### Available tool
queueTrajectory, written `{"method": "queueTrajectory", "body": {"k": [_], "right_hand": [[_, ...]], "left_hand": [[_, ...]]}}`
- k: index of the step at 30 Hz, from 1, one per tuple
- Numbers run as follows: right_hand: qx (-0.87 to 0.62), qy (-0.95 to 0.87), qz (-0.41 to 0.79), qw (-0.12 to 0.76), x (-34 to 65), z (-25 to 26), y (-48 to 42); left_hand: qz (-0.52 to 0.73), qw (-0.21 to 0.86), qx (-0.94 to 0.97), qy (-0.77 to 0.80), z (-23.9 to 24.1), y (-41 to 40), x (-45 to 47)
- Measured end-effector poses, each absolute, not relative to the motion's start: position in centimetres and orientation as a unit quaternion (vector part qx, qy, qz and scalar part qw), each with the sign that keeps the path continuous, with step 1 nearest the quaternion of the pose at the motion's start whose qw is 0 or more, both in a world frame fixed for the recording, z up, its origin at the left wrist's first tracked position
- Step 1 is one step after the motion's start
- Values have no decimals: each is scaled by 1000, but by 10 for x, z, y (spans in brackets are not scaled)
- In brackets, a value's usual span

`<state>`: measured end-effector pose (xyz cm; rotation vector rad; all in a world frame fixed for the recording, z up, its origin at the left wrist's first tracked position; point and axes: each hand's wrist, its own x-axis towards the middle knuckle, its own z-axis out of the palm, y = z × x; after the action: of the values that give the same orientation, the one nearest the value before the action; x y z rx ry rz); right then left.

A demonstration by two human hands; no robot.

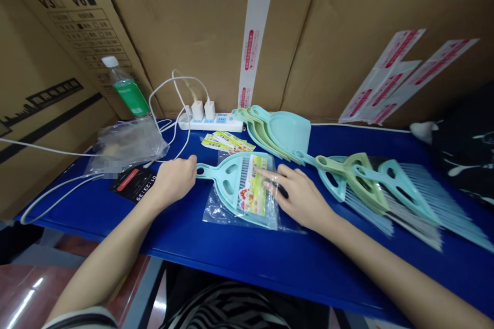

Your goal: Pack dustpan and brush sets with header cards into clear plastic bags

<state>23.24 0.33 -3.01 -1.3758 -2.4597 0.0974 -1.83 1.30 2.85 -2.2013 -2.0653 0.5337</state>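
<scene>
In front of me on the blue table lies a light blue dustpan [227,174] with a small brush [230,188] nested in it, partly inside a clear plastic bag [216,211]. My left hand [175,180] is closed at the handle end, its fingertips mostly hidden. A yellow-green printed card [257,185] rests over the bristles. Stretched fingers of my right hand [299,193] touch the card and the plastic from the right side.
Several green and blue dustpans [289,131] are stacked behind. To the right lie overlapping brushes [363,177]. Loose printed cards [227,141] sit near a power strip [227,123]. On the left are a phone [133,184], crumpled plastic [127,144], white cables and a bottle [129,90]. Cardboard boxes stand behind.
</scene>
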Motion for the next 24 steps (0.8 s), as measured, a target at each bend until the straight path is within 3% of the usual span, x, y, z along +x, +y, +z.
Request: {"method": "queueTrajectory", "body": {"k": [8,24], "right_hand": [[-494,-856,57,142,254,-24,2],[-641,-767,-17,10,238,-12,3]], "left_hand": [[180,37,-718,-671,30,13,-18],[194,45,-718,-667,30,12,-19]]}}
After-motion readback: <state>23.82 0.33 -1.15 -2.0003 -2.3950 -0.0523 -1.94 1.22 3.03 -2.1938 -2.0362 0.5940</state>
